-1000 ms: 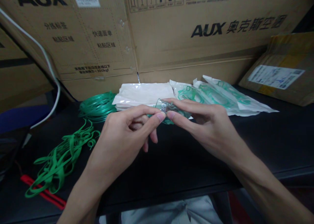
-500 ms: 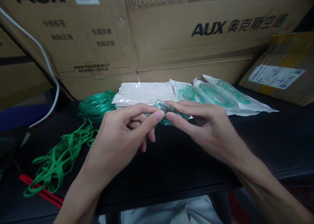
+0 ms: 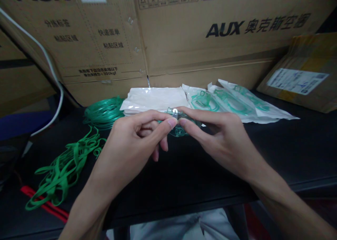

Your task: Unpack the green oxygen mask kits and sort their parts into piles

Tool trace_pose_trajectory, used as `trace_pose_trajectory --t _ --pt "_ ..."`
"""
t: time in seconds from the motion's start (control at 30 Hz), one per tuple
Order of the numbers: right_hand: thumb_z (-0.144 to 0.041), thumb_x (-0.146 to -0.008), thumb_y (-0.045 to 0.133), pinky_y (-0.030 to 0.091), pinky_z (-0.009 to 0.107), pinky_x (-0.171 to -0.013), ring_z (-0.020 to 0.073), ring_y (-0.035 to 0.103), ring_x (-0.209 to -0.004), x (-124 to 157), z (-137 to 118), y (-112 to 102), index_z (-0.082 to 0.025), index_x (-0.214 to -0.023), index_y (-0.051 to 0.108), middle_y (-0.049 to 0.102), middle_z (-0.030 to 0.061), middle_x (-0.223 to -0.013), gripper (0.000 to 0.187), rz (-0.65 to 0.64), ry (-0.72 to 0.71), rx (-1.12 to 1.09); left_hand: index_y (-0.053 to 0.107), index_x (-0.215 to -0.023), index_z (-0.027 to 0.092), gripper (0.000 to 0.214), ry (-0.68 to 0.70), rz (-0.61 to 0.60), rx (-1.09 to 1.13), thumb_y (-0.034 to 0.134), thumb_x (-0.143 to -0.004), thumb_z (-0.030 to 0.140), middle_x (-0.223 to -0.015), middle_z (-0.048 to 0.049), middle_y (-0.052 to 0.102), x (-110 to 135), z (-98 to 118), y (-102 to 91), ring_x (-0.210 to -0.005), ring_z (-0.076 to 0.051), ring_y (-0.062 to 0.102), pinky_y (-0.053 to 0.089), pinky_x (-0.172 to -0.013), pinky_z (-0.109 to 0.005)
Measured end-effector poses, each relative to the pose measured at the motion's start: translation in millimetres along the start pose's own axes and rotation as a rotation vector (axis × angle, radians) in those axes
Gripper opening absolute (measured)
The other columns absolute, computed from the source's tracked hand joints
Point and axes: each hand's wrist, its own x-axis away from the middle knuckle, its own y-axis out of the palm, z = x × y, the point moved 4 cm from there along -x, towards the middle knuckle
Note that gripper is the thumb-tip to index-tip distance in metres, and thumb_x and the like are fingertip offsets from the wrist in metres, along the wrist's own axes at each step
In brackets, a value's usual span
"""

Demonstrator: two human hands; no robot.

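Observation:
A clear, green-tinted plastic oxygen mask (image 3: 179, 131) is held in front of me, mostly covered by my fingers. On its upper part a small shiny nose clip (image 3: 175, 113) catches the light. My left hand (image 3: 137, 138) is closed, with thumb and forefinger pinching the mask's left side by the clip. From the right, my right hand (image 3: 218, 131) grips the mask between thumb and fingers, its thumb tip close to the left one. The mask's far side is hidden.
Behind the hands lie a stack of white pouches (image 3: 158, 98) and several filled pouches (image 3: 229, 101) with green tubing. Coiled green tubing (image 3: 104, 112), green elastic straps (image 3: 65, 170) and a red strip (image 3: 47, 205) are on the left. Large cartons (image 3: 171, 50) stand along the back.
The mask has tilted slightly between my fingers, and the nose clip now shows brighter. Both hands stay in nearly the same place.

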Motion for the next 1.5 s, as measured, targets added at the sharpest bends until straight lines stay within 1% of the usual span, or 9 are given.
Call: trace_pose_trajectory --t 0.17,0.27,0.5,0.7,1.0,1.13,1.2,1.33,1.5 --pt "-0.012 -0.091 0.066 0.061 0.039 -0.099 0.0261 0.072 -0.11 -2 3 0 -0.038 -0.112 0.077 0.076 -0.0052 -0.115 0.035 -0.026 0.021 -0.026 0.074 -0.088 0.024 0.017 0.006 -0.035 -0.032 0.065 -0.093 0.038 -0.056 0.0081 0.061 -1 -2 1.8 -0.042 -0.006 0.054 0.043 -0.042 -0.013" --pt "-0.013 -0.091 0.065 0.061 0.039 -0.095 0.0256 0.072 -0.108 -4 3 0 -0.039 -0.112 0.077 0.077 -0.0035 -0.114 0.036 -0.053 0.003 -0.02 0.074 -0.09 0.024 0.016 0.025 0.012 -0.115 0.068 -0.091 0.039 -0.057 0.0079 0.062 -2 -3 1.6 -0.044 -0.006 0.054 0.042 -0.043 -0.014" --pt "-0.017 -0.093 0.064 0.061 0.041 -0.093 0.0261 0.073 -0.103 -4 3 -2 -0.039 -0.111 0.078 0.078 -0.0004 -0.11 0.032 -0.051 0.007 -0.017 0.074 -0.089 0.024 0.018 0.015 0.023 -0.103 0.069 -0.089 0.042 -0.057 0.0076 0.062 -1 -1 1.3 -0.042 -0.006 0.052 0.04 -0.04 -0.013" --pt "-0.011 -0.09 0.065 0.059 0.04 -0.097 0.0245 0.071 -0.107 -3 1 -2 -0.032 -0.109 0.079 0.077 0.0002 -0.114 0.032 -0.047 0.005 -0.019 0.075 -0.09 0.025 0.015 -0.002 0.057 -0.116 0.07 -0.089 0.039 -0.056 0.008 0.062 0 -3 2.2 -0.037 -0.005 0.049 0.038 -0.037 -0.013" --pt "-0.011 -0.091 0.063 0.061 0.035 -0.085 0.0242 0.075 -0.094 -4 1 -1 -0.034 -0.101 0.082 0.08 -0.0022 -0.103 0.031 -0.025 0.05 0.022 0.073 -0.089 0.024 0.015 0.026 0.002 -0.105 0.071 -0.088 0.039 -0.059 0.0072 0.062 -1 -1 2.8 -0.041 -0.005 0.051 0.041 -0.04 -0.014" --pt "-0.02 -0.095 0.061 0.061 0.035 -0.084 0.0236 0.075 -0.094 -5 1 0 -0.037 -0.104 0.081 0.08 -0.0042 -0.104 0.027 -0.056 0.059 0.014 0.072 -0.104 0.026 0.023 0.159 0.147 -0.225 0.074 -0.085 0.04 -0.1 -0.0006 0.071 -2 4 -2.2 -0.071 -0.011 0.065 0.05 -0.055 -0.017" --pt "-0.022 -0.097 0.059 0.061 0.034 -0.084 0.0232 0.075 -0.095 -5 2 -1 -0.038 -0.103 0.081 0.08 -0.0056 -0.103 0.028 -0.057 0.062 0.001 0.072 -0.11 0.028 0.023 0.263 0.134 -0.276 0.071 -0.088 0.036 -0.117 -0.0029 0.069 -3 7 -1.6 -0.095 -0.017 0.067 0.055 -0.074 -0.021" --pt "-0.025 -0.097 0.06 0.062 0.035 -0.084 0.0238 0.076 -0.092 -5 5 -3 -0.036 -0.099 0.082 0.08 -0.005 -0.096 0.025 -0.039 0.076 -0.028 0.075 -0.109 0.029 0.02 0.369 0.027 -0.333 0.068 -0.091 0.033 -0.12 -0.0027 0.072 -3 10 0.6 -0.116 -0.023 0.064 0.047 -0.105 -0.032" --pt "-0.025 -0.097 0.06 0.062 0.032 -0.08 0.0221 0.075 -0.087 -6 6 -5 -0.031 -0.089 0.083 0.079 -0.0036 -0.087 0.025 -0.032 0.12 -0.034 0.073 -0.116 0.03 0.032 0.368 0.014 -0.376 0.075 -0.085 0.039 -0.122 -0.001 0.073 -2 8 -1.1 -0.115 -0.023 0.066 0.046 -0.107 -0.033"
